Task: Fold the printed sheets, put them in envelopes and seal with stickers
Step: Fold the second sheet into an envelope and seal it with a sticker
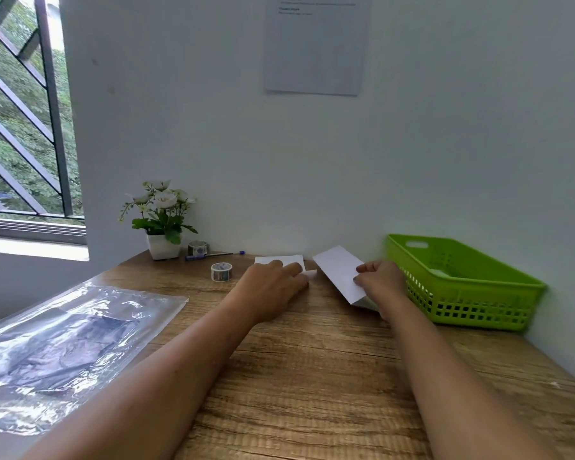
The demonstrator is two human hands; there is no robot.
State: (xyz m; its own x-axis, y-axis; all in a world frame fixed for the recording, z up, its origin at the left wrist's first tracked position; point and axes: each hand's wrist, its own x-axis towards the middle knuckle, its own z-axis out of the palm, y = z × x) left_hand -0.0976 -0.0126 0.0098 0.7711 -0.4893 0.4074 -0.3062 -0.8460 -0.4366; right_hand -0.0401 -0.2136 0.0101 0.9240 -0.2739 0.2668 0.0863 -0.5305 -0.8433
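Pinches a folded white paper sheet in the right grip, between thumb and fingers, tilted above the brown wooden table, just beside the green plastic basket. Rests the left grip, fingers straight, flat on a small white paper stack by the wall. Near that stack, on the table, a patterned sticker roll.

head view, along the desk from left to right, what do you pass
plastic bag → flower pot → sticker roll by the pot → nearer sticker roll → left hand → white paper → right hand pinching it → green basket
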